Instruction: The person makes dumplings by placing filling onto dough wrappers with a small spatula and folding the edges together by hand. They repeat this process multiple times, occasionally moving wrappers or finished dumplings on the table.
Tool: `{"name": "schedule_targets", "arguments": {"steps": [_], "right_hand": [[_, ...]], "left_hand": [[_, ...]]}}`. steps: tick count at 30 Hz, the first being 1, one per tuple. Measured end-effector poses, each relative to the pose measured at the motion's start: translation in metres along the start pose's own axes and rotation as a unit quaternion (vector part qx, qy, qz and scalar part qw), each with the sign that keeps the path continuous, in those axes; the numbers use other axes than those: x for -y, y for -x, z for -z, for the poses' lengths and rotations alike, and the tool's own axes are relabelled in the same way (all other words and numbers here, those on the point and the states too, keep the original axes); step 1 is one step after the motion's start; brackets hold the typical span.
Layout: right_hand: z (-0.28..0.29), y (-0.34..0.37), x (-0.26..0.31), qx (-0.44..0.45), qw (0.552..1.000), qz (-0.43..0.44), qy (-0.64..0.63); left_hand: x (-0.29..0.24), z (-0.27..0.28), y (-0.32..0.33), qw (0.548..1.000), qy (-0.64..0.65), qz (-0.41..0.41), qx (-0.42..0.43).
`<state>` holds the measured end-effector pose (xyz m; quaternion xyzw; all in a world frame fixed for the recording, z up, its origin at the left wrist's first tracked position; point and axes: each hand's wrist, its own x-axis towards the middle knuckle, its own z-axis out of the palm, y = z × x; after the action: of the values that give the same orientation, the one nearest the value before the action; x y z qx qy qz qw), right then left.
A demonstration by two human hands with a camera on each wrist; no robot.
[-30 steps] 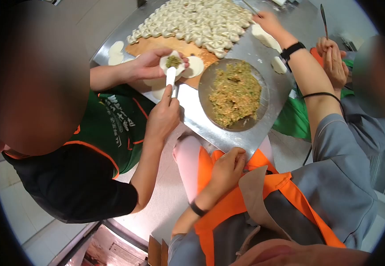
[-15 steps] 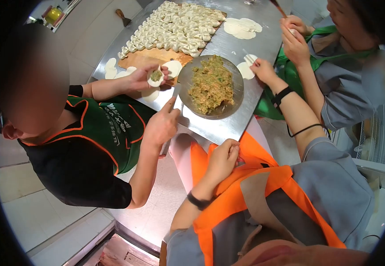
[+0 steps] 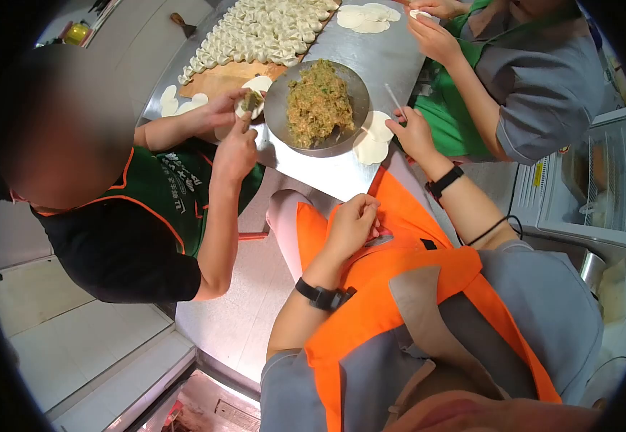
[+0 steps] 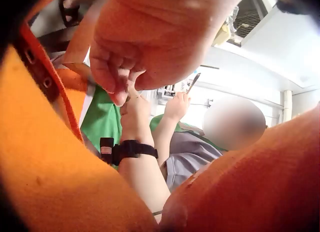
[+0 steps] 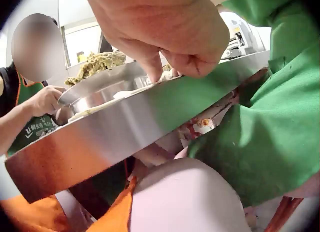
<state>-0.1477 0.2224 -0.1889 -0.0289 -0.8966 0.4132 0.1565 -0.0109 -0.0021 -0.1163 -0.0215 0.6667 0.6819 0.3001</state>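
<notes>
My right hand grips a thin, narrow spatula by its lower end, the blade pointing away over the steel table. Just left of those fingers, round dough wrappers lie by the table's near edge. They sit beside a round metal bowl heaped with green-brown filling. In the right wrist view the same hand bends down over the tabletop, its fingertips at the wrappers. My left hand rests on the orange apron in my lap, fingers loosely curled, nothing visible in it.
Rows of folded dumplings cover a wooden board at the back. More wrappers lie at the far side. A person on the left holds a filled wrapper; another, in a green apron, works at the right.
My right hand has come nearer from the table's far side, and wrappers now lie beside the bowl close to the near edge. The left hand stays on my lap; the head view has shifted.
</notes>
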Motion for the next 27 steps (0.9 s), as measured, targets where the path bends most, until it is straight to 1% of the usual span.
{"name": "schedule_targets", "arguments": {"steps": [1,2,4,5,7,8,10,11,12,13,15,16,18,21,22,24,26,27], "right_hand": [[0.001,-0.001,0.001,-0.004,0.998,0.045,0.041],[0.002,-0.003,0.002,0.034,0.998,0.023,0.052],[-0.003,0.0,0.003,0.04,0.998,0.0,0.052],[-0.005,0.001,0.002,0.044,0.998,-0.012,0.052],[-0.004,0.008,0.015,0.029,0.993,-0.095,-0.067],[-0.005,0.014,0.022,0.024,0.982,-0.137,-0.126],[-0.008,0.029,0.047,0.045,0.96,-0.159,-0.228],[-0.007,0.037,0.061,0.054,0.944,-0.17,-0.277],[0.006,0.045,0.088,0.114,0.901,-0.222,-0.355],[0.009,0.05,0.1,0.136,0.883,-0.226,-0.387],[0.015,0.061,0.12,0.19,0.866,-0.231,-0.401],[0.019,0.059,0.129,0.201,0.869,-0.219,-0.395],[0.024,0.057,0.141,0.222,0.875,-0.193,-0.385],[0.023,0.051,0.126,0.281,0.916,-0.087,-0.271],[0.021,0.05,0.123,0.269,0.915,-0.087,-0.289],[0.019,0.05,0.123,0.242,0.91,-0.087,-0.325],[0.022,0.051,0.129,0.249,0.9,-0.093,-0.346],[0.024,0.052,0.136,0.254,0.894,-0.096,-0.356]], "left_hand": [[-0.001,0.0,0.001,1.0,0.011,0.002,0.002],[-0.005,0.0,0.001,1.0,0.014,0.018,-0.001],[-0.015,0.002,0.002,0.999,0.023,0.048,-0.009],[-0.012,0.004,-0.001,0.998,0.042,0.042,-0.007],[-0.005,0.013,-0.011,0.996,0.08,0.027,-0.004],[-0.003,0.019,-0.015,0.995,0.094,0.039,0.003],[-0.015,0.016,-0.017,0.99,0.115,0.029,-0.073],[-0.02,0.014,-0.02,0.986,0.125,0.024,-0.109],[-0.018,0.014,-0.027,0.979,0.158,0.021,-0.129],[-0.022,0.015,-0.03,0.97,0.201,-0.006,-0.137],[-0.029,0.018,-0.029,0.944,0.287,-0.057,-0.153],[-0.026,0.024,-0.029,0.945,0.288,-0.078,-0.133],[-0.029,0.026,-0.024,0.952,0.26,-0.087,-0.138],[-0.035,0.031,-0.015,0.954,0.242,-0.101,-0.142],[-0.036,0.034,-0.012,0.954,0.24,-0.107,-0.143],[-0.035,0.042,-0.007,0.946,0.232,-0.127,-0.189],[-0.039,0.041,-0.002,0.939,0.225,-0.142,-0.22],[-0.038,0.039,-0.001,0.923,0.309,-0.136,-0.183]]}}
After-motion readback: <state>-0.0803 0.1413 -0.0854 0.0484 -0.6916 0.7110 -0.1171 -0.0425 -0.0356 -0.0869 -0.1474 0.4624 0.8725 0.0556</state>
